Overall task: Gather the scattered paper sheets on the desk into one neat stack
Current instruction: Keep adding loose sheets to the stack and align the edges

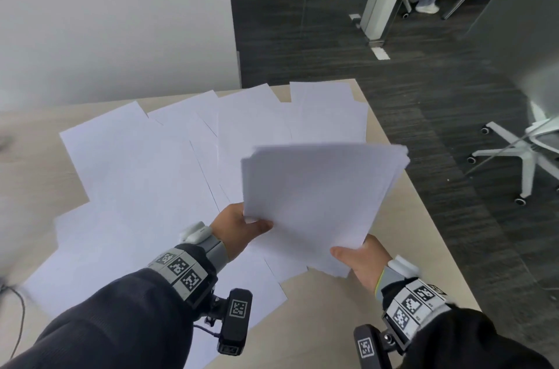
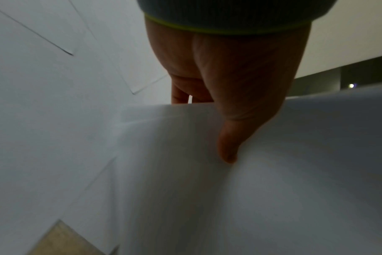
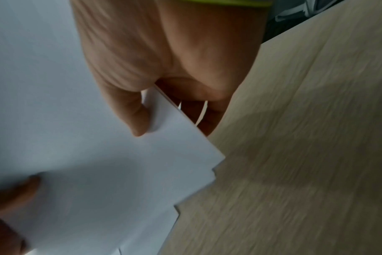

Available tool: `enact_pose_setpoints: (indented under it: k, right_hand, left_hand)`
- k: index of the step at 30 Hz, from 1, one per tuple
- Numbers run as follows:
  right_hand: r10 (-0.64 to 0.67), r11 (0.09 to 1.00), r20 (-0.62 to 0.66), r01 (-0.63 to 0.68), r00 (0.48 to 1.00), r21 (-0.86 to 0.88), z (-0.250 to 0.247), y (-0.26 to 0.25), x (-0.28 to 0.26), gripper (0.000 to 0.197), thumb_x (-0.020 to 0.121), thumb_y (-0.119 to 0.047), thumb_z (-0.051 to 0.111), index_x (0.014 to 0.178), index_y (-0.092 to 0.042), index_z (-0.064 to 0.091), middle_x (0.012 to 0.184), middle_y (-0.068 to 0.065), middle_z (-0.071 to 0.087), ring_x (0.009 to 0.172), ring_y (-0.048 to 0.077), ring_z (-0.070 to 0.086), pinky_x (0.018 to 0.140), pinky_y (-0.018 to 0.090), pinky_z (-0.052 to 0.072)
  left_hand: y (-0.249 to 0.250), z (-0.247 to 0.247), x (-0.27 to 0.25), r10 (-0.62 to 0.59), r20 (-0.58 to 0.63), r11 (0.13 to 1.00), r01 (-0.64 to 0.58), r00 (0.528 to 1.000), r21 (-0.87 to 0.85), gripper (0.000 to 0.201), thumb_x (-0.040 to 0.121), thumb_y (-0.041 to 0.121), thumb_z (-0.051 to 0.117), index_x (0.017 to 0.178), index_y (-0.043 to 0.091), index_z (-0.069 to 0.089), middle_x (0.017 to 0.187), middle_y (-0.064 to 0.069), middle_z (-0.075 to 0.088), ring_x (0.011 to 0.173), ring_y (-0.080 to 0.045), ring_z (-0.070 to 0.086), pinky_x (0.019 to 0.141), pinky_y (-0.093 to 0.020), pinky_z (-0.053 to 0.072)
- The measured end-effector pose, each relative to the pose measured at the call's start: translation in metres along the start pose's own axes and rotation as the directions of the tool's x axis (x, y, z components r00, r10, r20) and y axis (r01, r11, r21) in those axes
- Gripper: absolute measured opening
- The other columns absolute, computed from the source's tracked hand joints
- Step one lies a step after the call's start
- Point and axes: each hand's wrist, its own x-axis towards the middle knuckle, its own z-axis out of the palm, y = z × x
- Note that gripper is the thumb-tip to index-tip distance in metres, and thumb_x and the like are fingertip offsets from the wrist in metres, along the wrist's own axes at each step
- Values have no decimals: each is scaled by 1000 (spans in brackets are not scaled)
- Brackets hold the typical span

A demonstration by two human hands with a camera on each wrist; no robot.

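Observation:
A stack of white paper sheets [image 1: 320, 196] is held above the desk, its edges slightly uneven. My left hand [image 1: 242, 225] pinches its near left edge, thumb on top and fingers underneath. My right hand [image 1: 360, 256] pinches the near right corner the same way. In the left wrist view the thumb [image 2: 229, 146] presses on the stack [image 2: 273, 189]. The right wrist view shows the thumb [image 3: 137, 117] on the stack [image 3: 98, 172], fingers under it. Several loose sheets [image 1: 136, 172] lie spread and overlapping over the light wooden desk [image 1: 402, 235].
A white wall [image 1: 115, 20] stands behind the desk's far left. Right of the desk the dark carpet floor [image 1: 453, 96] drops away, with a white office chair base [image 1: 520, 163] there. A dark cable [image 1: 18, 314] lies at the desk's left edge. A person's legs show far back.

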Motion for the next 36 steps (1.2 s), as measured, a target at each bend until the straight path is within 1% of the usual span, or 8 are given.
enact_pose_setpoints:
  k: [5,11,17,22,27,30,33,36]
  right_hand:
    - [61,953,69,-78,996,292,-21,1,-7,28,76,-12,78,103,-12,71,95,5,77,93,27,72,82,37,54]
    - [200,914,75,-213,977,346,-62,30,-3,33,86,-1,67,118,-9,66,107,12,74,101,32,69,86,41,54]
    - [254,878,11,-235,967,417,-109,57,-4,27,91,2,61,112,-15,66,106,10,73,100,30,67,81,38,52]
    - [283,882,-154,-194,947,429,-142,77,5,27,92,5,57,104,-18,66,99,6,71,90,25,66,78,37,52]
    - [341,889,-267,-217,902,403,-173,102,23,26,91,0,61,112,-16,65,98,6,71,90,28,66,88,45,52]
    - [351,897,-291,-231,890,376,-184,104,40,28,89,-5,65,116,-11,67,94,5,72,90,31,66,91,49,52]
    - [360,887,-266,-241,894,394,-187,94,53,28,88,-1,63,114,-10,66,91,4,70,87,29,66,87,44,52]
    - [372,857,-230,-237,899,458,-190,89,62,32,88,6,60,115,-11,65,89,3,69,80,23,63,73,33,48]
  left_hand:
    - [21,19,7,-100,160,979,126,982,-159,41,67,32,76,106,18,74,97,-2,79,90,-25,76,88,-44,60]
    - [32,82,26,-178,208,982,187,962,-26,40,67,33,67,105,20,70,92,0,79,86,-23,76,87,-46,60]
    - [50,141,47,-144,247,977,98,958,192,27,90,16,63,116,21,67,104,1,73,92,-19,69,80,-30,55]
    - [67,181,71,-100,384,959,-14,918,283,23,95,35,64,117,29,66,107,9,71,96,-15,68,87,-29,52]
    - [73,193,112,-69,149,909,1,986,417,13,95,46,61,95,34,67,102,8,72,87,-13,66,77,-28,52]
    - [82,186,136,-62,-2,878,55,998,476,8,94,42,59,98,40,66,115,11,67,87,-10,65,79,-32,57]
    - [84,179,158,-22,-74,789,63,997,611,29,90,50,60,118,43,60,141,10,50,117,-18,56,98,-44,49]
    - [88,181,181,-63,-99,731,113,993,673,69,84,63,64,144,37,42,162,4,26,146,-24,30,115,-54,34]
